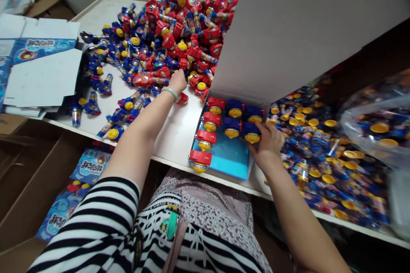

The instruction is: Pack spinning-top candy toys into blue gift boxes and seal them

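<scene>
My left hand (178, 82), with a pale bangle at the wrist, reaches to the near edge of a heap of red toys (173, 40) and blue toys (134, 62). Its fingers look curled; what they hold is hidden among the toys. My right hand (268, 145) has thumb and fingers on the side of a blue toy with a yellow spinning-top-like end (252, 131), in the front row of blue ones in an open display box (235, 155). Red toys (205, 138) stand in a column along the box's left side, beside the blue ones.
The box's tall white lid (288, 30) stands upright behind it. Flattened printed cartons (41, 72) are stacked at the left. Many yellow-capped blue pieces (320, 153) cover the right side, beside a clear plastic bag (378, 115). Printed boxes (89, 164) lie below the table edge (173, 164).
</scene>
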The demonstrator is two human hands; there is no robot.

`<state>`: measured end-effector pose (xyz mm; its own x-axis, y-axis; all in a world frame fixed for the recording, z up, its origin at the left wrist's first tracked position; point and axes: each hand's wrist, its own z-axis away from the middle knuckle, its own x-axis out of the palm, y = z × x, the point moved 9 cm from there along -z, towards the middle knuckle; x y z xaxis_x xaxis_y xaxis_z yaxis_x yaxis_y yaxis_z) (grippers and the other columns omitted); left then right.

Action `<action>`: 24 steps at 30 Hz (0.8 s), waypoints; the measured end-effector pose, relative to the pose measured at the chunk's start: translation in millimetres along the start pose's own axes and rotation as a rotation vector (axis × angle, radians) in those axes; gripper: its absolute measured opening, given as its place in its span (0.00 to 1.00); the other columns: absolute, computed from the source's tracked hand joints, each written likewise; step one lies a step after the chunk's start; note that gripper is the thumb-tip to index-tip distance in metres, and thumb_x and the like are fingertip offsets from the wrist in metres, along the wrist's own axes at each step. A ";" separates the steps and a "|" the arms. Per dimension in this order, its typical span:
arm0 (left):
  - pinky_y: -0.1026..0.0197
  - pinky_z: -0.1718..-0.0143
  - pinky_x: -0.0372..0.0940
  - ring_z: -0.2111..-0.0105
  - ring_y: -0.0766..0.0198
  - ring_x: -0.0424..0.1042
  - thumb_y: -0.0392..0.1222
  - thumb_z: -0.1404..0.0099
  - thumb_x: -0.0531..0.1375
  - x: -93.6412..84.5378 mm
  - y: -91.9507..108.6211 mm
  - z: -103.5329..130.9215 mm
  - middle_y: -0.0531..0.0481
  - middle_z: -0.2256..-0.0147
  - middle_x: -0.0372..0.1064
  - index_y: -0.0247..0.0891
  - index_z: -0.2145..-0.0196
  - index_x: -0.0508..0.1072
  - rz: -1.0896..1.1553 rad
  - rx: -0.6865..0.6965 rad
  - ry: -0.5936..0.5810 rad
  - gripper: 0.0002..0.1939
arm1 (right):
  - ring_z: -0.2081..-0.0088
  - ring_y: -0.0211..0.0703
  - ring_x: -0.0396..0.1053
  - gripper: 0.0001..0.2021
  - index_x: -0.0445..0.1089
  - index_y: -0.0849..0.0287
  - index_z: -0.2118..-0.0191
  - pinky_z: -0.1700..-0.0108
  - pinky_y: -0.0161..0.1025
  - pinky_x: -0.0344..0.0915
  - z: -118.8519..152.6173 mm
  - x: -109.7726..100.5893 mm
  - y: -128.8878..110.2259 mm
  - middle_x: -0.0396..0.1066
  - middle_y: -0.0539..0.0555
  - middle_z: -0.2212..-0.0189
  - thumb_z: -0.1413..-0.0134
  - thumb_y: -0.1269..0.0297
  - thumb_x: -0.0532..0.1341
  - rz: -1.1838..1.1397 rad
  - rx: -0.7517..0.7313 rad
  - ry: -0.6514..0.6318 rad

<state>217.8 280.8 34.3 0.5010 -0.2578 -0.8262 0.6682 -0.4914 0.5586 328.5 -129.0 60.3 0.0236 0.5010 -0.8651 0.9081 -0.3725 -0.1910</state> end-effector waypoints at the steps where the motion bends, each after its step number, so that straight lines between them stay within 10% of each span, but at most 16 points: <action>1: 0.43 0.39 0.56 0.41 0.41 0.63 0.29 0.39 0.57 6.1 -2.2 -5.9 0.25 0.41 0.60 0.24 0.44 0.64 0.005 -0.071 0.021 0.25 | 0.43 0.66 0.64 0.33 0.59 0.56 0.36 0.43 0.65 0.61 1.2 -0.3 -1.6 0.65 0.66 0.45 0.47 0.58 0.63 -0.011 -0.003 -0.001; 6: 0.40 0.41 0.58 0.41 0.39 0.63 0.31 0.39 0.57 20.0 -6.1 -12.2 0.25 0.41 0.58 0.26 0.45 0.63 0.096 -0.140 0.103 0.24 | 0.37 0.65 0.60 0.38 0.50 0.52 0.31 0.40 0.64 0.63 11.5 -4.6 1.1 0.58 0.66 0.38 0.43 0.51 0.63 -0.195 0.020 -0.070; 12: 0.51 0.52 0.69 0.56 0.50 0.74 0.37 0.44 0.64 -23.0 -25.9 26.3 0.38 0.61 0.72 0.34 0.64 0.69 0.374 -0.189 0.041 0.10 | 0.41 0.59 0.66 0.29 0.62 0.51 0.37 0.39 0.62 0.65 6.0 -69.1 2.5 0.68 0.61 0.43 0.43 0.60 0.65 -0.426 0.094 0.271; 15: 0.60 0.67 0.71 0.71 0.61 0.74 0.45 0.41 0.60 -50.6 -27.6 72.8 0.46 0.71 0.71 0.34 0.66 0.69 0.810 -0.248 -0.109 0.10 | 0.45 0.54 0.70 0.25 0.65 0.49 0.39 0.41 0.57 0.68 -28.7 -76.5 -57.1 0.72 0.58 0.47 0.42 0.65 0.65 -0.560 -0.140 0.228; 20: 0.65 0.75 0.69 0.76 0.65 0.73 0.51 0.35 0.58 -102.4 33.8 158.1 0.50 0.74 0.71 0.34 0.65 0.71 1.054 -0.086 -0.373 0.15 | 0.33 0.57 0.57 0.30 0.57 0.44 0.34 0.35 0.62 0.61 -97.6 -52.7 -188.6 0.62 0.55 0.36 0.39 0.68 0.61 -0.559 -0.540 0.141; 24: 0.64 0.74 0.70 0.73 0.62 0.76 0.61 0.29 0.51 -133.7 46.5 180.6 0.50 0.73 0.70 0.36 0.62 0.69 0.966 0.030 -0.399 0.24 | 0.37 0.51 0.63 0.32 0.47 0.41 0.31 0.36 0.56 0.64 -113.6 -57.0 -220.1 0.63 0.53 0.39 0.35 0.72 0.55 -0.641 -0.634 0.246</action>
<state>82.6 142.3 157.4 0.5931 -0.8051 0.0035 0.0629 0.0507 0.9967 174.7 13.2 204.3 -0.5388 0.6420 -0.5454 0.8352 0.4916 -0.2465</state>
